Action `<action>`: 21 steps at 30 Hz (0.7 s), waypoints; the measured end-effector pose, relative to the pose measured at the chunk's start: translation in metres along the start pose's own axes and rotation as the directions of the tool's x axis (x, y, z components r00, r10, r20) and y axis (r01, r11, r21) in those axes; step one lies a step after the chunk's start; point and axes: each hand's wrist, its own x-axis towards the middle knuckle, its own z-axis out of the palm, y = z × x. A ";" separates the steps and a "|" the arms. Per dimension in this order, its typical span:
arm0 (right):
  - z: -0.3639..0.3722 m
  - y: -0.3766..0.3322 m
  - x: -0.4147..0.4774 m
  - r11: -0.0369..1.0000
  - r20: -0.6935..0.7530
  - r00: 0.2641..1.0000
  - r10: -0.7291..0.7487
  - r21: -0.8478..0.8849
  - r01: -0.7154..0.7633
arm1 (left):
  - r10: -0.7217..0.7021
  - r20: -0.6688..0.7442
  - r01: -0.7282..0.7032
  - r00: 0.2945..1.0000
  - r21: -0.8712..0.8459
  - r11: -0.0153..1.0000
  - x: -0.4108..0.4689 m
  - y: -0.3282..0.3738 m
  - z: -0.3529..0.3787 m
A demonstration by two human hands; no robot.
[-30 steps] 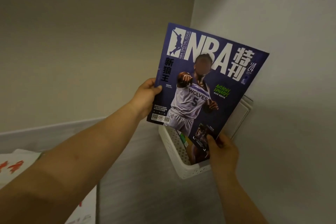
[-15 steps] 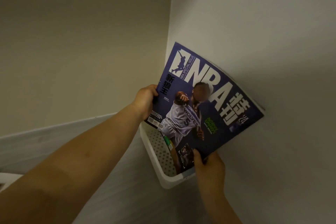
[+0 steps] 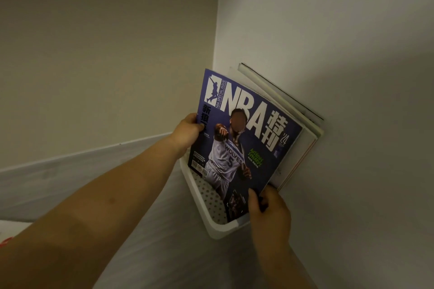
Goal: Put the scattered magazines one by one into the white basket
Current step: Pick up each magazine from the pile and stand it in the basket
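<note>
A blue NBA magazine (image 3: 253,138) with a basketball player on its cover stands tilted in the white perforated basket (image 3: 218,230), its lower edge inside the basket. My left hand (image 3: 187,132) grips its left edge. My right hand (image 3: 267,209) pinches its lower right corner at the basket's rim. Behind it, several other magazines (image 3: 296,122) with pale covers lean against the right wall in the same basket.
The basket sits in a corner where a beige wall (image 3: 105,54) meets a white wall (image 3: 340,30). A grey surface (image 3: 145,230) lies under it. White paper with red marks (image 3: 9,234) shows at the far left edge.
The magazine has sunk lower into the basket and turned more upright. The pale magazines behind it have come into view. Both hands keep their hold.
</note>
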 end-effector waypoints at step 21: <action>-0.006 0.003 0.015 0.974 -0.225 0.971 0.080 0.225 -0.029 | -0.043 0.034 0.046 0.999 -0.123 0.991 0.014 0.019 0.030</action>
